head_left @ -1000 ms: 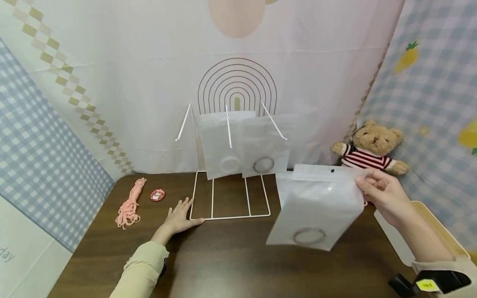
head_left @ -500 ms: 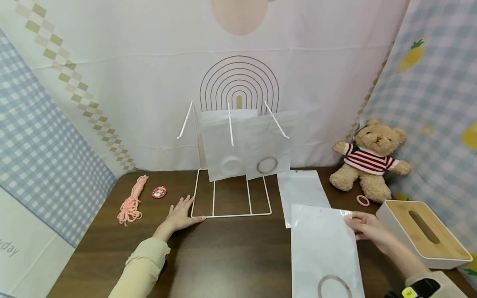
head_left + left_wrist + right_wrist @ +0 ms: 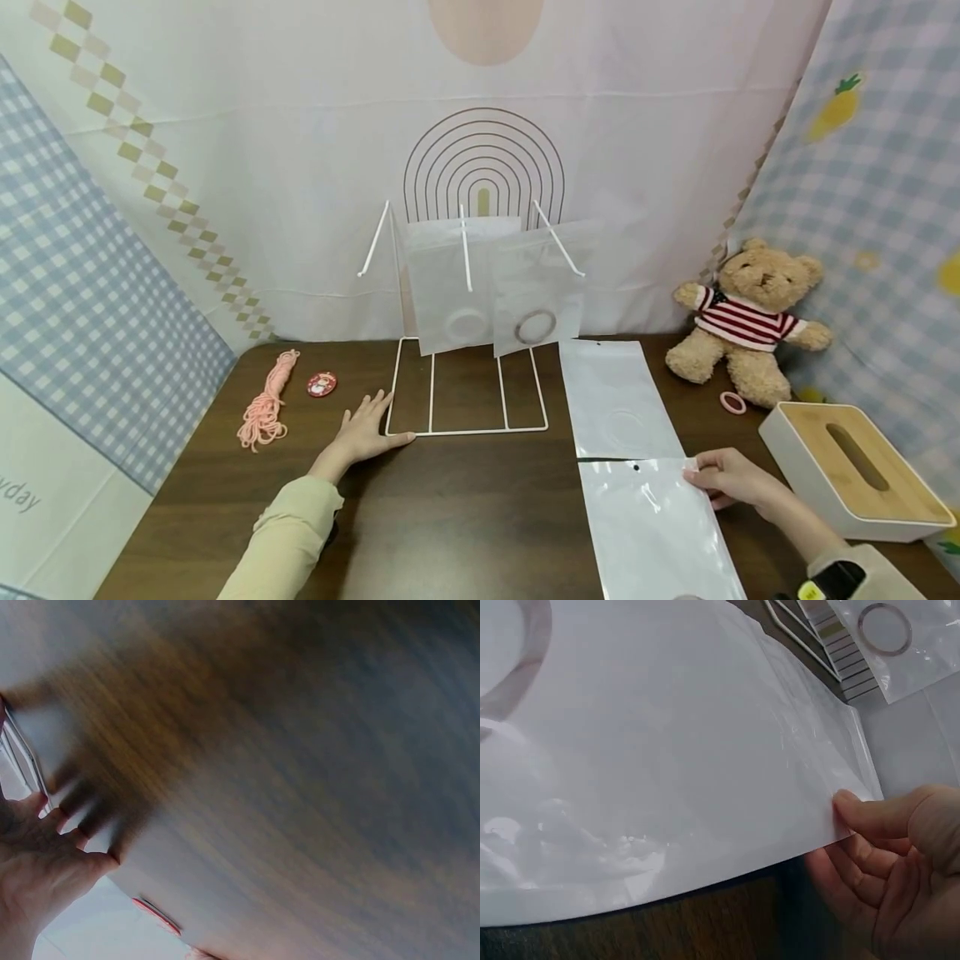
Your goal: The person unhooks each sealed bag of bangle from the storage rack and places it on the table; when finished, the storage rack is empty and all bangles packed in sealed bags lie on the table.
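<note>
In the head view my right hand [image 3: 731, 477] pinches the upper right corner of a white zip bag [image 3: 652, 525] with a small hole near its top. The right wrist view shows the thumb on top of this bag [image 3: 660, 750] and a ring-shaped item inside it. Just behind it a second white bag [image 3: 611, 387] lies flat. My left hand [image 3: 365, 432] rests with spread, fairly straight fingers at the front left corner of a white wire rack [image 3: 480, 432]. From the rack's prongs hang two bags, a left one [image 3: 442, 287] and a right one [image 3: 536, 287], each with a ring inside.
A teddy bear [image 3: 742, 321] sits at the back right by a pink ring [image 3: 732, 403]. The tissue box [image 3: 847, 458] stands close to my right forearm. At left lie a pink cord bundle [image 3: 266, 404] and a round red badge [image 3: 322, 384].
My right hand has brought its bag down from the air towards the front of the table, uncovering the bag behind. The left hand has stayed at the rack.
</note>
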